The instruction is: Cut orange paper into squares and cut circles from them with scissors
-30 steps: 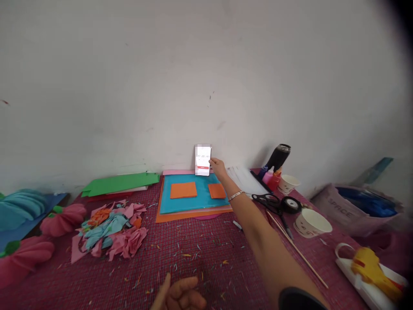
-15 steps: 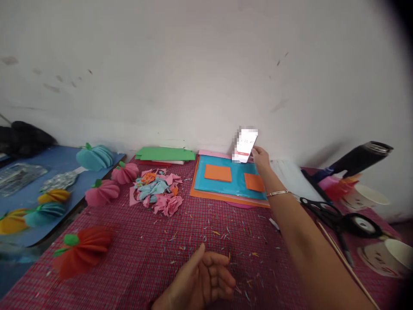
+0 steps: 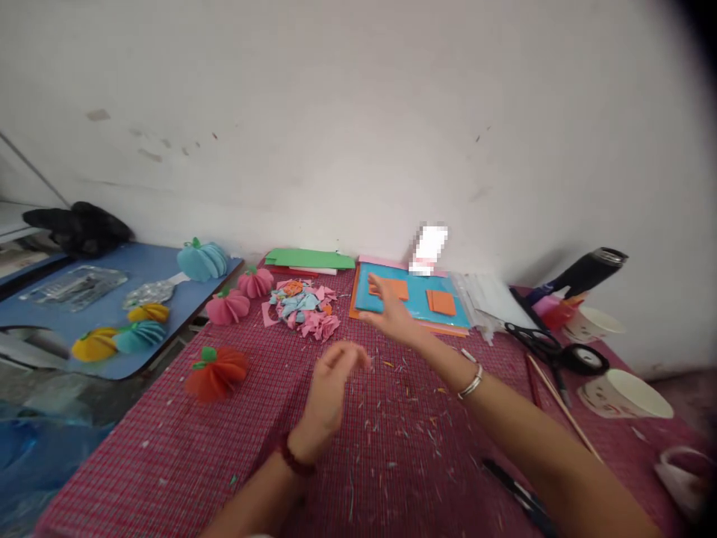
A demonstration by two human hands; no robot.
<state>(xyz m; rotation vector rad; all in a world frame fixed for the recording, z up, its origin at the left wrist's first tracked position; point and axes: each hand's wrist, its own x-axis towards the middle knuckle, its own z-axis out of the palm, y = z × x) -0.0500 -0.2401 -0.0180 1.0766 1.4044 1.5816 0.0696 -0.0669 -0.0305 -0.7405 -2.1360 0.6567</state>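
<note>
My right hand (image 3: 392, 314) is in front of the stacked coloured sheets, fingers stretched out, holding nothing. Beyond its fingertips an orange paper pad (image 3: 396, 289) lies on a blue sheet (image 3: 417, 299); a second orange pad (image 3: 441, 302) is to its right. My left hand (image 3: 330, 385) hovers over the checked cloth, fingers loosely bent and apart, with nothing visible in it. The heap of pink, blue and orange paper scraps (image 3: 305, 306) is behind it. A lit phone (image 3: 429, 246), partly blurred out, leans on the wall behind the sheets.
To the left are an orange paper pumpkin (image 3: 217, 375), pink ones (image 3: 227, 306), and a blue table (image 3: 184, 302) with more pumpkins. Green sheets (image 3: 310, 258) lie by the wall. At right are scissors (image 3: 532, 340), black tape (image 3: 583, 359), paper cups (image 3: 626, 394) and a dark flask (image 3: 591, 269).
My right hand has left the phone and come back leftward over the sheets. My left hand has risen forward from the near part of the cloth. The view has shifted left.
</note>
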